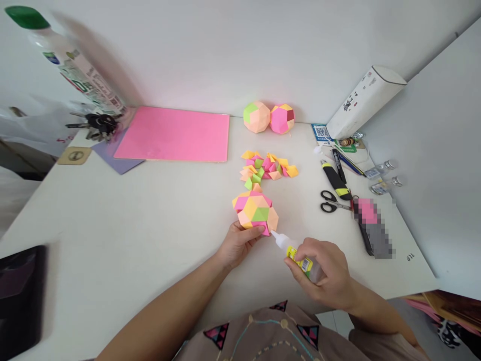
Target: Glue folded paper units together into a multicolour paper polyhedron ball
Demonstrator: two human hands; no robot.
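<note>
My left hand grips the near edge of a partly built paper ball made of pink, yellow, peach and green folded pieces. Its thumb presses on a pink piece at the bottom. In my right hand is a glue bottle with a yellow label, tilted so that its white nozzle meets or almost meets the ball's lower right edge. Whether glue is coming out cannot be seen. Just beyond the ball lies a pile of small folded paper pieces. Two rounded paper balls, one mostly peach and one mostly pink, sit against the wall.
Pink paper lies at the back left beside keys and a tall bottle. To the right are scissors, a utility knife, pens, small glass bottles and a white box. A black device rests at left.
</note>
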